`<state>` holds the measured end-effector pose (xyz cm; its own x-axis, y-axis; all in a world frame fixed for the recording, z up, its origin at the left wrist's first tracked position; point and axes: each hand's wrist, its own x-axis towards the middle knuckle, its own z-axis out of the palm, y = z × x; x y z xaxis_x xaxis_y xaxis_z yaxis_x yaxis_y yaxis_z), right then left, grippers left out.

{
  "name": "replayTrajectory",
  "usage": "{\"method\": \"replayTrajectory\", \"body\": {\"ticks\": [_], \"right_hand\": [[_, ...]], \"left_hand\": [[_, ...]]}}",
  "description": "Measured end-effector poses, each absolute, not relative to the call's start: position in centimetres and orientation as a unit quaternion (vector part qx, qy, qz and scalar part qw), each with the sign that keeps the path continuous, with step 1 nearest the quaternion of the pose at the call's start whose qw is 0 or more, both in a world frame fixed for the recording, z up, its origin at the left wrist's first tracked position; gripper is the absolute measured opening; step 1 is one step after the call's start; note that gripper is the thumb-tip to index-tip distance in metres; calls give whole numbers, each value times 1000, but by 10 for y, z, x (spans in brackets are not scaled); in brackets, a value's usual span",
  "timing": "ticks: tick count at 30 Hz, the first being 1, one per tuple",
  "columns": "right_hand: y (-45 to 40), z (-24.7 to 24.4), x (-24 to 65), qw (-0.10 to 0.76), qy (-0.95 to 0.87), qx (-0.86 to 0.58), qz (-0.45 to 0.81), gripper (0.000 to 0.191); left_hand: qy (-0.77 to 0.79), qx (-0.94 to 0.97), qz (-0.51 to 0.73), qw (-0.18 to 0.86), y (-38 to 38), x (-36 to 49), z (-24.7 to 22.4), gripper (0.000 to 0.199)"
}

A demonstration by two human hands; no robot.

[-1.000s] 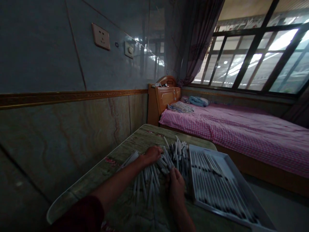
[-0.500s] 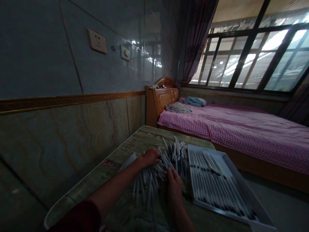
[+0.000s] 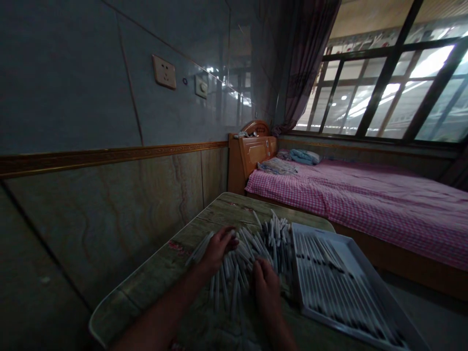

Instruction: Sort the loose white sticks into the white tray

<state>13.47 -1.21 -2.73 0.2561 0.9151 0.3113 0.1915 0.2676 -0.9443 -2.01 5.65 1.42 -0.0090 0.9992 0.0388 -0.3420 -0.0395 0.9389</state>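
Glazed wall tiles (image 3: 66,83) fill the left of the view, and a marbled lower panel (image 3: 102,229) is divided from them by a brown decorative trim strip (image 3: 109,159). A white wall socket (image 3: 164,72) and a round-knobbed switch plate (image 3: 201,87) are mounted on the tiles. Below, a worn, mottled tabletop (image 3: 146,292) is set against the wall.

A loose heap of thin white sticks (image 3: 256,256) is spread across the middle of the tabletop. The left hand (image 3: 219,248) is placed on the heap's left part, with its fingers curled over the sticks. The right hand (image 3: 266,292) is held just to the right, with its fingers bent down into the heap. Whether either hand is gripping any stick cannot be told.

A white tray (image 3: 369,278) is placed just beside the heap, and dark-banded white sticks (image 3: 329,278) are lined up inside it. Further right, a wooden headboard (image 3: 258,153) and a bed with a pink gingham sheet (image 3: 365,204) are seen, backed by a dark curtain (image 3: 310,63) and a barred window (image 3: 387,83).
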Motion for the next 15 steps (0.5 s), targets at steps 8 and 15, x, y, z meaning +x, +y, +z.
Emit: {"method": "replayTrajectory", "body": {"ticks": [8,15], "right_hand": [[-23,-22,132,519,-611,-523,288,34],[-26,-25,128,486,-655,-506,281,26]], "left_hand": [[336,166,679,631,46,-38,-1,10],[327,145,687,633,46,-35,-2,8]]}}
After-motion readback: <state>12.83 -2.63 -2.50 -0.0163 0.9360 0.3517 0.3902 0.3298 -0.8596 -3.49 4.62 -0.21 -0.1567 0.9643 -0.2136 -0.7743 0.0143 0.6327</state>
